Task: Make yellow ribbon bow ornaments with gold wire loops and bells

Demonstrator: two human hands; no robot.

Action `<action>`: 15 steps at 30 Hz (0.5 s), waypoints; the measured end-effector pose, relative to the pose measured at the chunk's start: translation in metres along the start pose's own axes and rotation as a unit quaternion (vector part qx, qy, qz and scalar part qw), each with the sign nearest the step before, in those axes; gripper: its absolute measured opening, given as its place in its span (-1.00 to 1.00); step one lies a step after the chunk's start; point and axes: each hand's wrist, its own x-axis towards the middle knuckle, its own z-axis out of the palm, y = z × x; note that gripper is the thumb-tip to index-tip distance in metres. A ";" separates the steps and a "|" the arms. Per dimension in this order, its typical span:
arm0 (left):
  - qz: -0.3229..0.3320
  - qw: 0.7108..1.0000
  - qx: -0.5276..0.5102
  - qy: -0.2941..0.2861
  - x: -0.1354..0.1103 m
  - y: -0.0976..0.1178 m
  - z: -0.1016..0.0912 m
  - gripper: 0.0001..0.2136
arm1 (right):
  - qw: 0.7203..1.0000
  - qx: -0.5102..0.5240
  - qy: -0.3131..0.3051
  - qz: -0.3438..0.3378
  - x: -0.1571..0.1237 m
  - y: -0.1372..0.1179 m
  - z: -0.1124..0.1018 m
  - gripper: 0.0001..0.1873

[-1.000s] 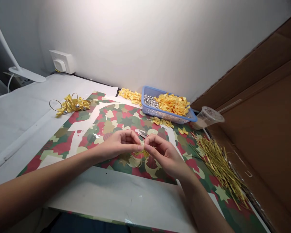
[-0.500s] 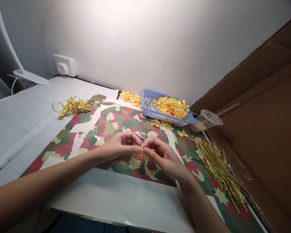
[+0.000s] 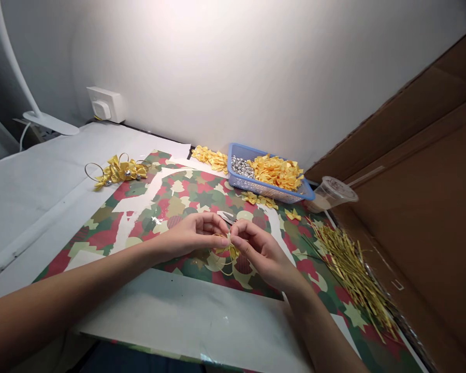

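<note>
Bow (image 3: 233, 252) hangs from left hand (image 3: 196, 232) and right hand (image 3: 259, 249), fingertips pinched on it; I'd press lightly, sparing its folds.

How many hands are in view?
2: the left hand and the right hand, pinching a yellow ribbon piece between them, nearer the camera than the blue basket. No other hand shows.
</note>
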 end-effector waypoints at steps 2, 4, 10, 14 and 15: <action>-0.005 1.000 -0.005 0.000 0.000 0.000 0.000 -0.85 | 1.000 -0.001 0.008 -0.001 0.000 0.000 0.000 -0.77; -0.009 1.000 -0.008 0.003 0.000 0.000 -0.001 -0.85 | 1.000 0.001 0.020 -0.004 0.000 0.001 0.000 -0.76; -0.003 0.999 -0.022 -0.025 0.001 -0.003 -0.003 -0.82 | 1.000 0.003 -0.004 0.000 -0.001 -0.001 -0.005 -0.80; -0.039 0.996 -0.045 -0.065 0.003 -0.003 -0.008 -0.77 | 0.999 -0.041 -0.007 -0.023 -0.004 -0.006 -0.006 -0.83; -0.050 0.995 -0.052 -0.074 0.003 -0.002 -0.009 -0.76 | 0.998 -0.050 -0.003 -0.035 -0.004 -0.007 -0.006 -0.84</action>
